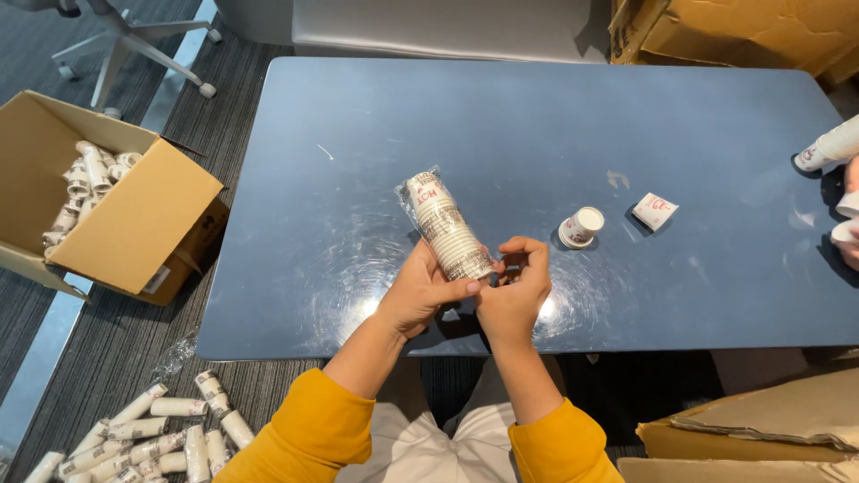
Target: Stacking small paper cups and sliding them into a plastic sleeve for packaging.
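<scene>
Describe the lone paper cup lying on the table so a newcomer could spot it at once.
Start at the big blue table and look right of the wrapped sleeve of cups held in the left hand and right hand. The single cup lies there on its side, beside a small flattened cup. Unlike its neighbours, it is loose, unwrapped and still round.

a plastic-wrapped sleeve of stacked paper cups (445,225), white with dark print, tilted, held above the blue bench (537,125).
</scene>
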